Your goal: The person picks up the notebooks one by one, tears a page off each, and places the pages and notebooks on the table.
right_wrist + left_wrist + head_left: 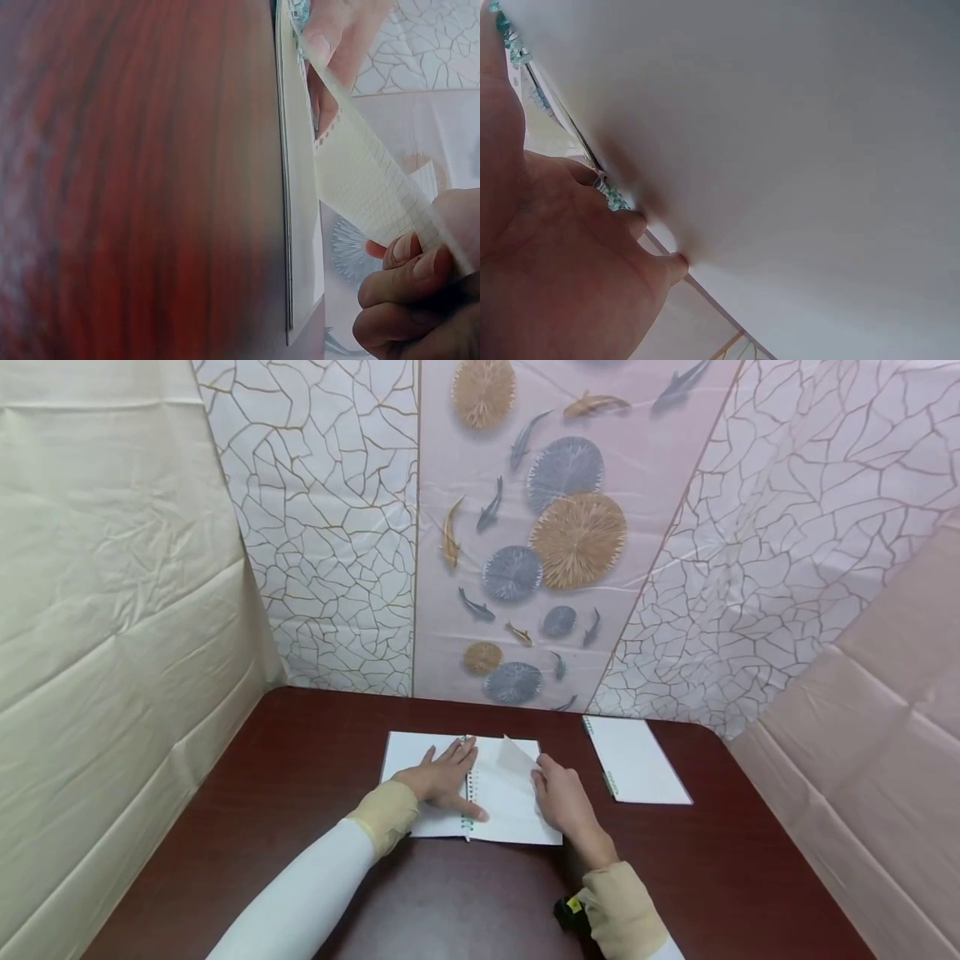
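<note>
We are looking at an open spiral notebook (517, 814), its white pages spreading either side of greenish rings (468, 793). One lifted page (517, 754) is slanting up from the right half; in the right wrist view it is showing faint ruled lines and a row of small holes.

We are seeing the left hand (447, 777) reaching in from seven o'clock, palm down with digits spread, fingers pointing towards one and two o'clock, thumb towards four, resting across the binding. The right hand (561, 792) is coming in from five o'clock, pinching the lifted page between thumb and curled fingers.

The notebook is lying on the dark red table (465, 893), directly beneath the left hand and at nine o'clock from the right. The lifted page is rising at ten o'clock from the right hand, while a second notebook (647, 764) is lying near its two-to-three o'clock side.
</note>
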Available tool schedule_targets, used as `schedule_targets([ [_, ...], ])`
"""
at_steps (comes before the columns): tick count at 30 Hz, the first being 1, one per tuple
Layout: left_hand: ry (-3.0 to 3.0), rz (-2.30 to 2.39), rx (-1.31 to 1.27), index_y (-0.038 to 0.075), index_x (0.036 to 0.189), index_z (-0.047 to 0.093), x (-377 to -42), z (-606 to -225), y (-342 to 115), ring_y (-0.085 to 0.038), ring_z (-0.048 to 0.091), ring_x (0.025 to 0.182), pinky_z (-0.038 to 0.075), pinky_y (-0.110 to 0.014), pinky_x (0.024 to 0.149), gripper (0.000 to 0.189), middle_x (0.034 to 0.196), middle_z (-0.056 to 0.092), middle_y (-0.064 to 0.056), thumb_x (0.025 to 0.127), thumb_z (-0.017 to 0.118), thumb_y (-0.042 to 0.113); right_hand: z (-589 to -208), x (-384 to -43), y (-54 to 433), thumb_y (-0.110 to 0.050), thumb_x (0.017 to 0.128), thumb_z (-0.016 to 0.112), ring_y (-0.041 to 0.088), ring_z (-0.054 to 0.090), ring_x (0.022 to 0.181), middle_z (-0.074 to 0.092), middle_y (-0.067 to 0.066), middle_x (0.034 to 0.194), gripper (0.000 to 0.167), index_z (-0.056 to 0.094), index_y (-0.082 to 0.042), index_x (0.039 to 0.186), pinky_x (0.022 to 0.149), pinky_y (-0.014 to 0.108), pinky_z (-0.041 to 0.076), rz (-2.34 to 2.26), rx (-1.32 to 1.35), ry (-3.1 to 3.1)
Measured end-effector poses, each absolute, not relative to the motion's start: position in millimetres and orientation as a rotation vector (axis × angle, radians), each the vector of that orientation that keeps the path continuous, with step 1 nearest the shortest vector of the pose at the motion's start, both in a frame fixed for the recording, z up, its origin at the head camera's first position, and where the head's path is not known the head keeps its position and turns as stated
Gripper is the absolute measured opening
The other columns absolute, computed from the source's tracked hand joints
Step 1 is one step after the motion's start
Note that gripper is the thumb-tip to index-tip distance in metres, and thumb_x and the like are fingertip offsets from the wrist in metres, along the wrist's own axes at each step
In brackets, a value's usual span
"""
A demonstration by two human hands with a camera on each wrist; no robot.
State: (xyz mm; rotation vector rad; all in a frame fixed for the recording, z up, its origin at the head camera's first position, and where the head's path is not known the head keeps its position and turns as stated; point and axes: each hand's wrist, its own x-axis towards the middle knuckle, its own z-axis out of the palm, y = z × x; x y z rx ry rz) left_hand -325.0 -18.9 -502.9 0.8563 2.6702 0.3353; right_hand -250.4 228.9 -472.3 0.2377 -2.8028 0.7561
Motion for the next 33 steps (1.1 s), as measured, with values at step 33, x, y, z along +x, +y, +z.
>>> schedule_targets([
  [33, 2.726, 0.212, 0.758, 0.004, 0.169, 0.022, -295, -459, -39, -0.037, 0.001, 0.163, 0.011, -0.066, 0.127, 0.129, 0.179, 0.003, -0.009, 0.079, 0.075, 0.080, -447, -262, 303, -0.037, 0.111, 0.056, 0.032, 0.065, 0.107, 0.067, 0.026, 0.129, 0.051, 0.063, 0.005, 0.139, 0.091, 0.047, 0.055, 1.294, -0.194, -2.623],
])
